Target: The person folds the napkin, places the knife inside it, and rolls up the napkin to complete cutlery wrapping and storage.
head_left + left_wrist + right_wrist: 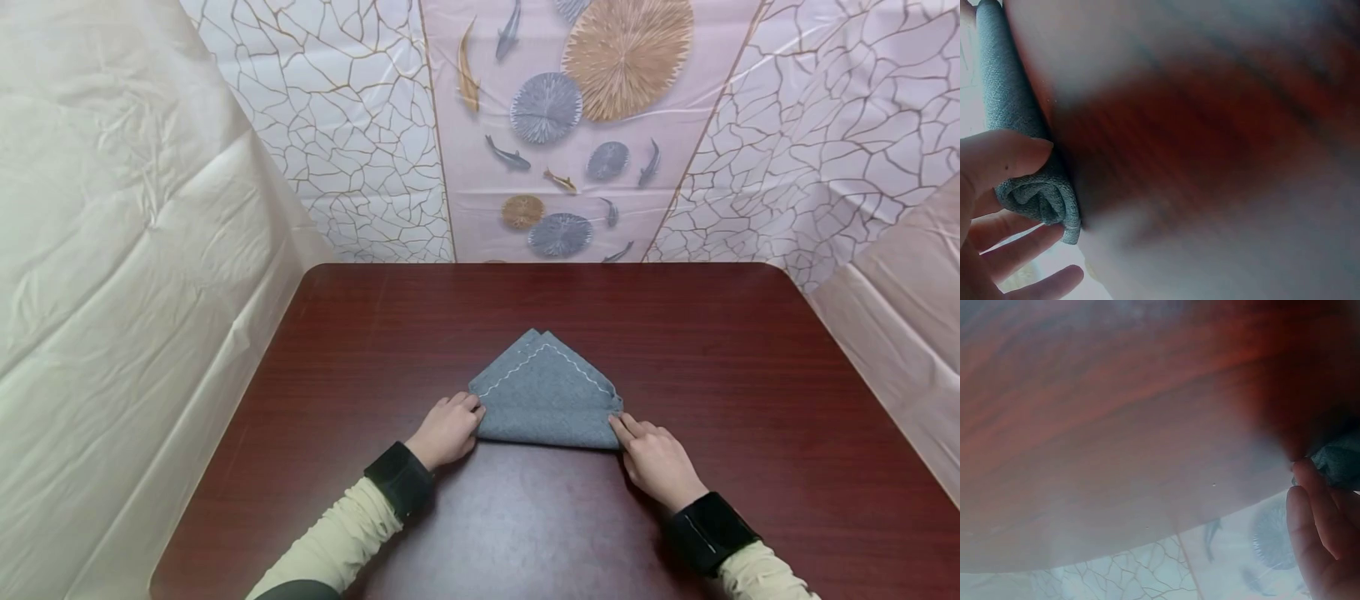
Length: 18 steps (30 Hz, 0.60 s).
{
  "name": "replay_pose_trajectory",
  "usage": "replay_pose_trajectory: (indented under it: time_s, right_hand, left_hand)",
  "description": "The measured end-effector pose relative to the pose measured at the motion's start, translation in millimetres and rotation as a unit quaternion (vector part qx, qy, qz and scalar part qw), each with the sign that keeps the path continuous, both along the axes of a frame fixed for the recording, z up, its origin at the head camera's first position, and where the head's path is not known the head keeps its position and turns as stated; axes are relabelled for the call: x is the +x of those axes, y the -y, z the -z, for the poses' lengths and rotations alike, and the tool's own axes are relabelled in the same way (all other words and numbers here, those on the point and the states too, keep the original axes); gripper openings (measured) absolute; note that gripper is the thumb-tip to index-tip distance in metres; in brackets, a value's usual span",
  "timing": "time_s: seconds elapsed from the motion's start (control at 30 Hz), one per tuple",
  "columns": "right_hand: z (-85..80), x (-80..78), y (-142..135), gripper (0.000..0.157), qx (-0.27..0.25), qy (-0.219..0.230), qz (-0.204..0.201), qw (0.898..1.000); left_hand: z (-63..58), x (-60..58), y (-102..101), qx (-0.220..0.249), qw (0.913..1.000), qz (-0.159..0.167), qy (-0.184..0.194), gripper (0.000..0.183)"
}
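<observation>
A grey-blue towel (546,387) lies on the table, its far part folded to a point with a white wavy line along both slanted sides. The near edge is rolled into a thick straight band, and the coiled end of the roll (1038,200) shows in the left wrist view. My left hand (448,429) grips the left end of that roll, thumb on the near side and fingers around the far side. At the opposite end my right hand (660,462) pinches the roll's corner with its fingertips. Its thumb is hidden in the head view.
The dark red-brown table (375,333) has rounded far corners. Behind it hangs a patterned sheet (487,183) with fish and round leaf prints. Pale cloth (150,275) drapes down at the left side, and another pale drape (900,308) hangs at the right.
</observation>
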State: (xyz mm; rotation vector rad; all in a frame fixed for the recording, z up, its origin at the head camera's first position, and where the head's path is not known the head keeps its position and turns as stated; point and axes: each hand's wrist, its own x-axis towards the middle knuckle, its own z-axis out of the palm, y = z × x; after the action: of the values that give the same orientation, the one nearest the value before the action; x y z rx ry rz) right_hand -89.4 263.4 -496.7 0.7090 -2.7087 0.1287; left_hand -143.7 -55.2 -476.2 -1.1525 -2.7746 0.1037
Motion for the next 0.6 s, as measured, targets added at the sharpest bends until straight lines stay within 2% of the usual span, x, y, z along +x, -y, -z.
replay_pose_trajectory:
  time_s: [0.2, 0.43, 0.6]
  right_hand:
    - [-1.4, 0.3, -0.2, 0.043, -0.007, 0.002, -0.004, 1.000]
    - [-5.3, 2.7, -2.8, 0.033, -0.037, 0.008, -0.015, 0.999]
    - [-9.3, 6.3, -5.0, 0.031, -0.066, 0.025, -0.020, 0.997]
  left_hand:
    - [-0.6, 0.0, 2.1, 0.012, 0.9999, 0.004, 0.009, 0.036]
    - [2.5, -1.5, 8.4, 0.054, 0.9980, 0.031, 0.012, 0.031]
    - [-1.4, -0.9, 14.4, 0.089, 0.9944, 0.042, 0.039, 0.024]
